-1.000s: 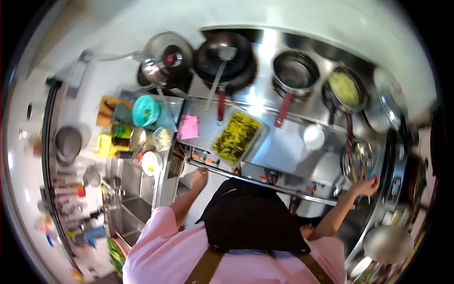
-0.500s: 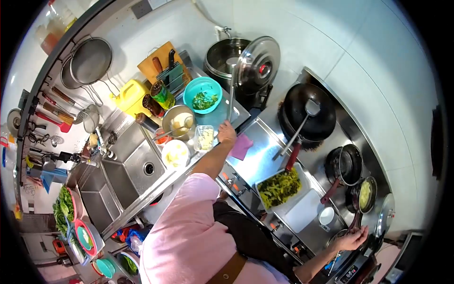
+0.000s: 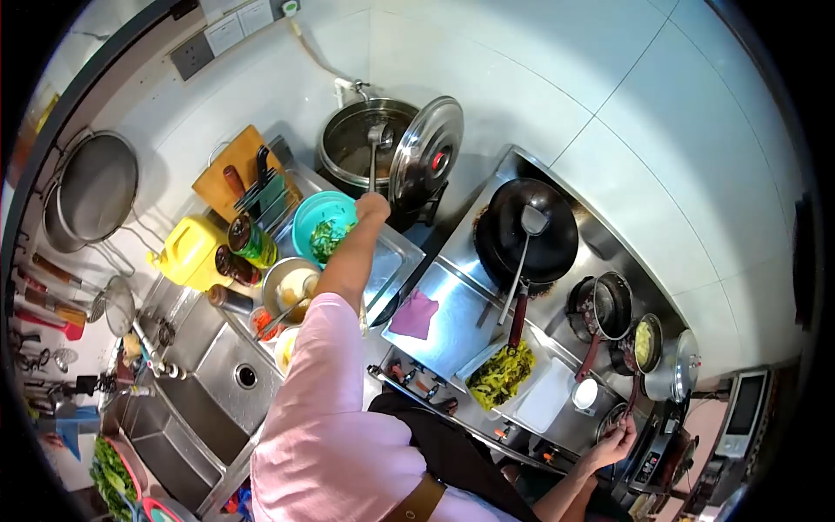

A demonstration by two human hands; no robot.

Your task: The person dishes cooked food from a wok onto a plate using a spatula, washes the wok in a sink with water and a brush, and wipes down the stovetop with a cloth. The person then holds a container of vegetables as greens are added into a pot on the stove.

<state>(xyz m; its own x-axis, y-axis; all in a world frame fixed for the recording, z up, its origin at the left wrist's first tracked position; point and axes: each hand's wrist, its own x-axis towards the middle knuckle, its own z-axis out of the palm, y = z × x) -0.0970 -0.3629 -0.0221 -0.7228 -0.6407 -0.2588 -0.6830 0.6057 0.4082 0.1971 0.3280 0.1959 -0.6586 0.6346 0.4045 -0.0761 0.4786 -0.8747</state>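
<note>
My left hand (image 3: 372,207) grips the handle of a metal ladle (image 3: 373,165), whose bowl is over the mouth of a tall steel pot (image 3: 334,146) holding dark liquid. A steel lid (image 3: 428,155) leans upright against the pot's right side. Under my left forearm are a turquoise bowl (image 3: 306,217) with chopped greens and a steel bowl (image 3: 271,287) with a utensil in it. At lower right, my right hand (image 3: 616,442) is closed at the end of the handle of a small frying pan (image 3: 648,342) containing something pale yellow.
A wok (image 3: 557,239) with a spatula (image 3: 533,222) sits on the stove beside a dark saucepan (image 3: 613,304). Nearer are a tray of yellow-green vegetables (image 3: 502,376), a white cup (image 3: 584,394) and a purple cloth (image 3: 415,314). The sink (image 3: 204,374) lies left.
My left hand has moved forward with the ladle, its bowl now deeper over the pot's mouth. The view has shifted. My right hand stays by the pan handle, fingers drawn closer in.
</note>
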